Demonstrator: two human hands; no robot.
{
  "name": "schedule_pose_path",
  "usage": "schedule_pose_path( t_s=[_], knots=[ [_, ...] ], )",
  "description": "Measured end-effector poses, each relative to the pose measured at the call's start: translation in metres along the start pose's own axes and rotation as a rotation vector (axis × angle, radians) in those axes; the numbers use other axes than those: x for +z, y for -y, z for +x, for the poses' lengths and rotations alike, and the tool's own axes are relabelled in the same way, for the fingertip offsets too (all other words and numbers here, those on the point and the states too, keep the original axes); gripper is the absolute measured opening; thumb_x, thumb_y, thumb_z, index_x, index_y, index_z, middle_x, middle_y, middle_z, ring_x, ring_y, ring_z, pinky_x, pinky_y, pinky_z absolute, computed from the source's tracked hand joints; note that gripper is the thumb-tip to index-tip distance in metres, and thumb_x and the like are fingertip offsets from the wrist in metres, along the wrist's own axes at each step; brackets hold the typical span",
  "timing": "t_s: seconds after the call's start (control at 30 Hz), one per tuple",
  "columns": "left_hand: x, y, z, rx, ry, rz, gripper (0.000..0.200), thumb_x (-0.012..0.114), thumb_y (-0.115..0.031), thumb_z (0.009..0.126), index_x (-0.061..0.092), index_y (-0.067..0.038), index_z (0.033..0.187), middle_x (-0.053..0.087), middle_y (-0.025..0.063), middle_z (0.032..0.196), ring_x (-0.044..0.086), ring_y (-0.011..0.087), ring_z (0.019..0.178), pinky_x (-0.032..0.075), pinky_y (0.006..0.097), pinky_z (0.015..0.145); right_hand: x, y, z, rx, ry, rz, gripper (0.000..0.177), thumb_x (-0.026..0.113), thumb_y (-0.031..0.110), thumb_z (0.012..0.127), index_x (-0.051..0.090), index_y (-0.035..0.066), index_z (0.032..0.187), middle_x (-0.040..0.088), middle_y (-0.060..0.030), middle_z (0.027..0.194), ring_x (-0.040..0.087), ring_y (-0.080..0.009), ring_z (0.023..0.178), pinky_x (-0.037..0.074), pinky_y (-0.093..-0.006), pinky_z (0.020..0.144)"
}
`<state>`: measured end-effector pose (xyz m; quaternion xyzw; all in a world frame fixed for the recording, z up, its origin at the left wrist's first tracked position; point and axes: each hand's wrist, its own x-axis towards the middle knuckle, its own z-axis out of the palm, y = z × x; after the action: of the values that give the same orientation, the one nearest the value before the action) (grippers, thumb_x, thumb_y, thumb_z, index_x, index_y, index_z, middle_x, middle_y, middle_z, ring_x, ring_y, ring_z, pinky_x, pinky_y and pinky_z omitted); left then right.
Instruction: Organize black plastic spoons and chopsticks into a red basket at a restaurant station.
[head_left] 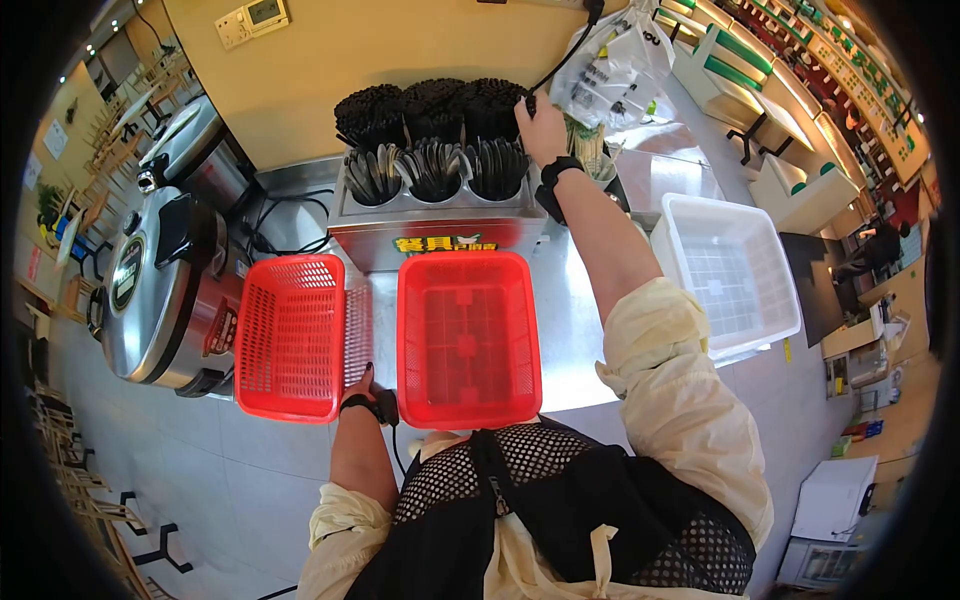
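Observation:
My right hand (541, 127) reaches to the right end of the black chopsticks (492, 108), its fingertips against the bundle; whether it grips any is too small to tell. Below the chopsticks, several metal cups of spoons (434, 172) sit in a steel holder (365, 238). My left hand (366, 388) is low, beside the right edge of the red perforated basket (290, 340), its fingers partly hidden. To the right of that hand a red solid-walled basket (467, 340) stands on the steel counter (570, 340).
A white basket (735, 270) stands at the right. Large cookers (150, 290) are at the left. A plastic bag (615, 70) lies at the back right, near a container of sticks (590, 155). Black cables (262, 235) lie left of the holder. Someone in dark clothes (880, 245) is far right.

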<state>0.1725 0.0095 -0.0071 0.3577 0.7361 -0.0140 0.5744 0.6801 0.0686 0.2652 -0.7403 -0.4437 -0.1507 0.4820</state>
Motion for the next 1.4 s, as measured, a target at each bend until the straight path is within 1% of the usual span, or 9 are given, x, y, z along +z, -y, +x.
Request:
schedule_pose_path(
  t_s=[0.17,0.23,0.43,0.53,0.7,1.03,1.1,1.2,1.4],
  knots=[
    [0.003,-0.008,-0.022,0.022,0.048,0.139,0.09,0.039,-0.077,0.079,0.055,0.0,0.123,0.059,0.0211,0.117,0.057,0.0312,0.104,0.036,0.0413,0.096,0.012,-0.009,0.0,0.129,-0.187,0.22,0.043,0.06,0.032,0.082,0.054,-0.007,0.099,0.06,-0.0278,0.075,0.06,-0.0424,0.073,0.047,-0.0446,0.065],
    [0.004,0.009,0.025,-0.112,0.037,-0.219,0.06,0.066,-0.07,0.068,0.062,-0.011,0.076,0.061,0.0073,0.073,0.054,0.0252,0.066,0.045,0.0428,0.071,0.011,-0.012,0.007,0.208,-0.182,0.202,0.044,0.062,0.033,0.08,0.056,-0.007,0.098,0.061,-0.0298,0.081,0.061,-0.0433,0.081,0.048,-0.0454,0.071],
    [0.003,0.005,0.017,0.086,-0.048,0.019,0.063,0.064,-0.072,0.069,0.064,-0.009,0.076,0.063,0.0091,0.073,0.054,0.0253,0.064,0.045,0.0407,0.07,0.01,-0.017,0.011,0.274,0.108,0.036,0.04,0.059,0.031,0.081,0.059,-0.008,0.089,0.062,-0.03,0.084,0.06,-0.0438,0.084,0.048,-0.0465,0.074],
    [-0.004,0.007,0.031,0.138,0.078,0.365,0.049,0.064,-0.047,0.071,0.04,-0.02,0.103,0.06,0.0148,0.091,0.055,0.0285,0.082,0.043,0.0409,0.08,0.015,-0.016,0.013,0.05,-0.075,-0.002,0.041,0.057,0.032,0.083,0.059,-0.009,0.085,0.06,-0.0299,0.074,0.06,-0.0453,0.076,0.048,-0.0476,0.068],
    [-0.015,-0.001,0.055,0.206,0.296,0.835,0.103,0.066,-0.007,0.075,-0.002,-0.038,0.146,0.055,0.0244,0.122,0.056,0.0337,0.112,0.04,0.0413,0.097,-0.015,-0.005,0.03,0.035,-0.061,0.011,0.033,0.054,0.026,0.085,0.06,-0.006,0.091,0.062,-0.0275,0.076,0.059,-0.0447,0.076,0.048,-0.0478,0.067],
    [-0.012,0.001,0.046,0.311,0.201,1.054,0.097,0.061,-0.008,0.078,-0.001,-0.04,0.146,0.046,0.0236,0.134,0.05,0.0326,0.122,0.036,0.0404,0.101,-0.053,0.005,0.031,-0.069,-0.144,0.069,0.029,0.055,0.024,0.086,0.061,-0.005,0.086,0.061,-0.0262,0.071,0.059,-0.0433,0.071,0.046,-0.0463,0.062],
    [-0.011,0.007,0.053,0.409,0.16,0.96,0.091,0.067,-0.014,0.08,0.009,-0.036,0.147,0.06,0.0144,0.115,0.059,0.0258,0.097,0.043,0.0399,0.09,-0.067,0.007,0.033,-0.067,-0.119,0.096,0.027,0.057,0.023,0.085,0.061,-0.004,0.083,0.06,-0.0264,0.071,0.059,-0.0438,0.07,0.046,-0.045,0.061],
    [-0.012,0.012,0.054,0.534,0.076,1.062,0.09,0.067,-0.015,0.079,0.012,-0.035,0.147,0.059,0.0148,0.117,0.058,0.0252,0.098,0.042,0.0382,0.091,-0.09,0.011,0.036,-0.115,-0.17,0.131,0.026,0.058,0.022,0.085,0.062,-0.004,0.086,0.061,-0.0256,0.07,0.06,-0.0427,0.069,0.047,-0.0426,0.061],
    [-0.013,0.01,0.069,0.417,0.149,0.982,0.09,0.066,-0.017,0.08,0.01,-0.04,0.146,0.059,0.0167,0.118,0.059,0.0273,0.101,0.041,0.0397,0.093,-0.163,0.043,0.014,-0.111,-0.162,0.199,0.023,0.06,0.022,0.084,0.063,-0.001,0.086,0.063,-0.0113,0.066,0.061,-0.0177,0.06,0.047,-0.0311,0.057]
  ],
)
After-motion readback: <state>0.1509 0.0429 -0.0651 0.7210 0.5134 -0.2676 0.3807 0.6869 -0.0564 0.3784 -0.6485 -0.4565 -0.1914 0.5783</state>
